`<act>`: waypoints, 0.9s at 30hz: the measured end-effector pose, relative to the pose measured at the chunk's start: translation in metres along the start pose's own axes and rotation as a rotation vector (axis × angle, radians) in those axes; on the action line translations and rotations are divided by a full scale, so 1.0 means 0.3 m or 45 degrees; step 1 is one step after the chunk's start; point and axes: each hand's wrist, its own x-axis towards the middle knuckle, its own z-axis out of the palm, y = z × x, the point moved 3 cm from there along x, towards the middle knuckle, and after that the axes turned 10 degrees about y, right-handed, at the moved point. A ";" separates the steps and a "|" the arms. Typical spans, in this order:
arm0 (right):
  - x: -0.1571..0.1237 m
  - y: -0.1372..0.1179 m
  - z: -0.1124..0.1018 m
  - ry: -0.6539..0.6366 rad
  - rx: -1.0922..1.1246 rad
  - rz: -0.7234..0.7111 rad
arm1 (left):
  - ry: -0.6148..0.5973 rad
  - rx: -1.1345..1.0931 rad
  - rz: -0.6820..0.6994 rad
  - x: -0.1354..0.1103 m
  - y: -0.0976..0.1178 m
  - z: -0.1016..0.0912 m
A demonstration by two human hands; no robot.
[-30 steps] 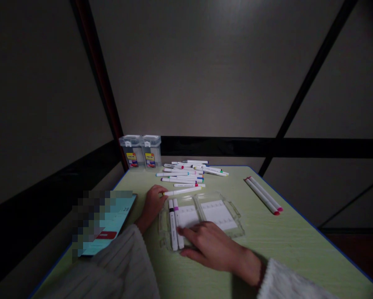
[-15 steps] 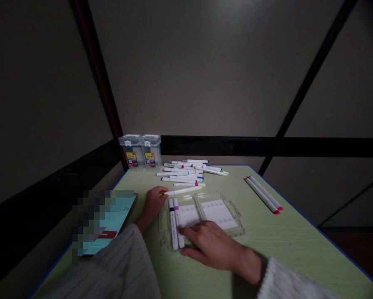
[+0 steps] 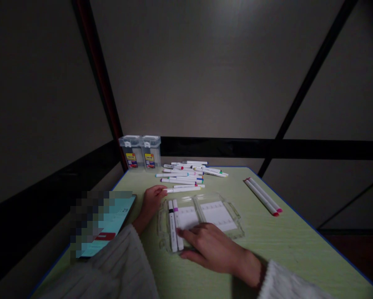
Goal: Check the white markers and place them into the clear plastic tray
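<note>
R hand (image 3: 211, 249), in a white knit sleeve, is nearest. It lies palm down on the near part of the clear case (image 3: 240, 227). Its fingers are out straight & a bit spread, holding nothing. The fingertips (image 3: 182, 233) are right by the 2 pens in the case (image 3: 174, 224); can't tell if they touch. Those 2 lie side by side at the case's left end, long way pointing away from the person. One has a black band, one a purple band.

A bit further, on the left, is L hand (image 3: 150, 203), just past the case's far left corner. Thumb & fingers are closed in a pinch on the left end of one white marker (image 3: 184, 189). The marker sticks out to the right from those fingers. Its long way runs left to right, almost level, along the case's far edge. Can't tell if it's lifted or lying on the green table (image 3: 298, 245). L hand is the one at it; R hand is nearer the person, apart from it. The marker is thin, long & white; too dim to tell its cap colour.

By the left edge lies a tablet (image 3: 119, 214) w/ a lit screen. Off to the right, well apart, are 2 pink-tipped pens (image 3: 263, 195), side by side. Further back is a loose pile of markers (image 3: 186, 172), then 2 clear tubs (image 3: 139, 151) w/ labels in the far left corner.
</note>
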 end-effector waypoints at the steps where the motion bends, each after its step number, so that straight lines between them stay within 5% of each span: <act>1: 0.001 -0.001 -0.001 -0.009 -0.001 0.002 | 0.005 -0.012 -0.012 0.000 0.002 0.000; 27: 0.004 -0.008 -0.015 0.031 0.033 -0.006 | 0.204 -0.047 -0.118 -0.004 0.010 -0.032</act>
